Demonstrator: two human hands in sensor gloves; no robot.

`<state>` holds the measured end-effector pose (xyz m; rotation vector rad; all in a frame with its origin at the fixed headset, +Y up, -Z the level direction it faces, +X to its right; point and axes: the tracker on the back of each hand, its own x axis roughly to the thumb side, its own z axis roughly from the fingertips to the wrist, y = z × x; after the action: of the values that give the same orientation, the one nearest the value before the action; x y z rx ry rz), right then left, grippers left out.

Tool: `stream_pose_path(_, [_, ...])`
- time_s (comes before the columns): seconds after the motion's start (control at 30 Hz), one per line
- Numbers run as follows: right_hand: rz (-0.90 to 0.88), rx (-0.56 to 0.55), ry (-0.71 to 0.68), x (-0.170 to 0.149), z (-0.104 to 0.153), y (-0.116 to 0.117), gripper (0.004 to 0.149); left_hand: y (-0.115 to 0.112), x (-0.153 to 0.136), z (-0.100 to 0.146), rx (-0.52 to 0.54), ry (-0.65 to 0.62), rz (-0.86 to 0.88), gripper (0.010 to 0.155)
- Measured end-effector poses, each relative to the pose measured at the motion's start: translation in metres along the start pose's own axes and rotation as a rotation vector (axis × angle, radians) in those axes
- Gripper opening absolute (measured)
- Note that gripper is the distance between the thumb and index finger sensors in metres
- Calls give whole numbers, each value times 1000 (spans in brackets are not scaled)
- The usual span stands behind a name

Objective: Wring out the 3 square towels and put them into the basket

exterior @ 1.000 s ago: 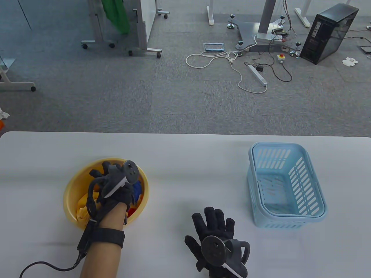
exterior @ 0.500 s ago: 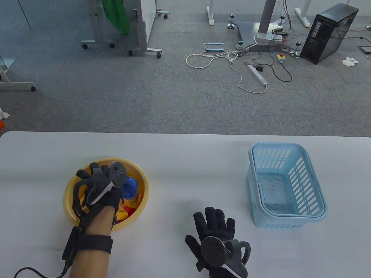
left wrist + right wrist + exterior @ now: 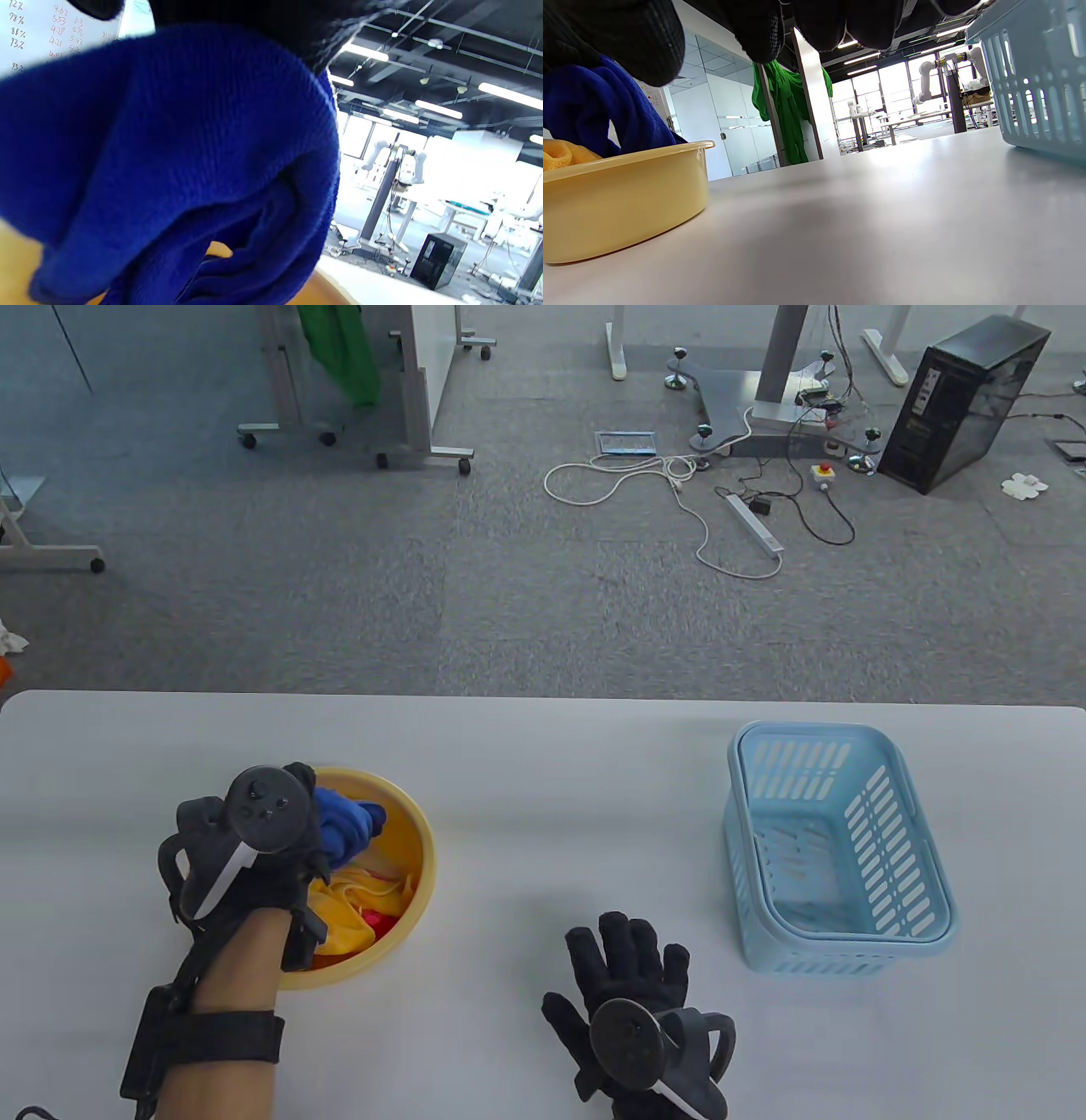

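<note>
A yellow bowl [image 3: 420, 857] on the table's left holds a yellow towel [image 3: 356, 903] and a red towel [image 3: 379, 922]. My left hand [image 3: 293, 827] grips a bunched blue towel [image 3: 344, 823] and holds it above the bowl's far left rim. That blue towel [image 3: 169, 169] fills the left wrist view. The right hand [image 3: 624, 967] lies flat on the table near the front edge, fingers spread, holding nothing. The light blue basket [image 3: 929, 925] stands at the right. From the right wrist view I see the bowl [image 3: 623, 199], the blue towel [image 3: 594, 110] and the basket [image 3: 1031, 80].
The white table [image 3: 551, 780] runs the full width of the table view. Bare tabletop lies between the bowl and the basket. Beyond the far edge is carpeted floor with cables, a power strip [image 3: 753, 524] and a black computer case [image 3: 963, 403].
My left hand went into the bowl, took hold of the blue towel and lifted it up and to the left. The right hand has not moved.
</note>
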<state>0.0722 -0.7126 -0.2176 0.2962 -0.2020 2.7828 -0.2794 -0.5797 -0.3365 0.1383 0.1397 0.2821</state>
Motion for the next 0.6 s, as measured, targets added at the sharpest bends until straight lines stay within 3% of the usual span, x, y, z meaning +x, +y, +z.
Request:
stream_pose_path(0.33, [-1, 0, -1, 1, 0, 0, 77, 38, 3, 15, 159, -69, 45, 45])
stream_pose_path(0.6, [-9, -2, 6, -1, 0, -1, 77, 58, 27, 23, 151, -160, -23, 44])
